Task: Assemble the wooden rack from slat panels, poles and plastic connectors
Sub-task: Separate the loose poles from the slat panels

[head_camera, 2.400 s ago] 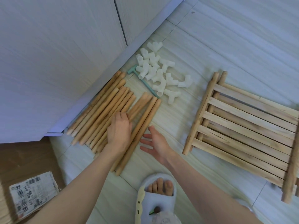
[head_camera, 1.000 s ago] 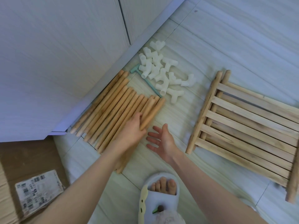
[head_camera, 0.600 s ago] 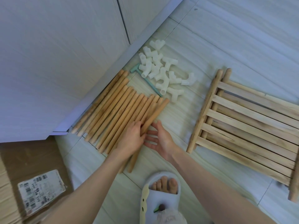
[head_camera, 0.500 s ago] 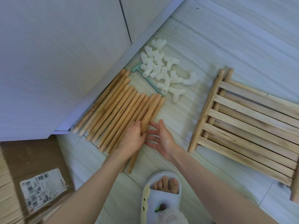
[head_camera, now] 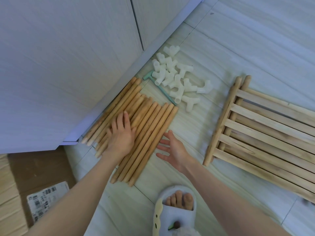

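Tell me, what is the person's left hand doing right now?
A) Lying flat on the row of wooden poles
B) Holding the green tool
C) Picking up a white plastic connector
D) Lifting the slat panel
A: the left hand lies with straight fingers flat on the wooden poles, apart from the white connectors, the slat panel and the green tool.

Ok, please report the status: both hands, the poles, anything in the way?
Left hand flat on poles, fingers straight. Right hand open beside them, holding nothing. Connectors and slat panels untouched. Nothing in the way.
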`<act>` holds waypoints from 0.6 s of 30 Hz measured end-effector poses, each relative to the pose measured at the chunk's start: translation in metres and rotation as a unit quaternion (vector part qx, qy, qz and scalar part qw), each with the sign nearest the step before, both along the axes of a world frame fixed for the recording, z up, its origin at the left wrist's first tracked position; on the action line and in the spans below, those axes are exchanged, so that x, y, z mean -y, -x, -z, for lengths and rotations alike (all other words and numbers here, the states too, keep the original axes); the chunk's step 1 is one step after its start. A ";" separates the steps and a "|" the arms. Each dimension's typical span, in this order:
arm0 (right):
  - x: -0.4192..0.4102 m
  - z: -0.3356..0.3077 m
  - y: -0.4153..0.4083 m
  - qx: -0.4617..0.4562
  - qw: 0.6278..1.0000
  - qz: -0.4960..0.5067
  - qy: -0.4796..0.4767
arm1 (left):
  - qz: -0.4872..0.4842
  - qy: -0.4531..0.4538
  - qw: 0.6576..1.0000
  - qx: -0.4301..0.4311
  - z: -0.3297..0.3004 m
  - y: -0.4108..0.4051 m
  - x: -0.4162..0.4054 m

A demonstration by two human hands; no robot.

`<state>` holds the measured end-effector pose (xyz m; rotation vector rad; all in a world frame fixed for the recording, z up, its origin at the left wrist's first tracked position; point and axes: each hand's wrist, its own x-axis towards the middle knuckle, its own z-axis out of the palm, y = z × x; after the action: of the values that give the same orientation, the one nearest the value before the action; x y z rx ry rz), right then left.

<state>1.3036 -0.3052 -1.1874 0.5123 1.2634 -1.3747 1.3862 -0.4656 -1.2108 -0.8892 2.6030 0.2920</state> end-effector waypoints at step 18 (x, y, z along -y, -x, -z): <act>-0.003 0.003 -0.001 0.020 1.000 0.011 -0.010 | -0.095 -0.074 0.993 -0.010 0.008 0.016 0.076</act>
<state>1.3048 -0.3018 -1.1906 0.5682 1.2431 -1.3648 1.3705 -0.5413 -1.2186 -1.0862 2.4792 0.5401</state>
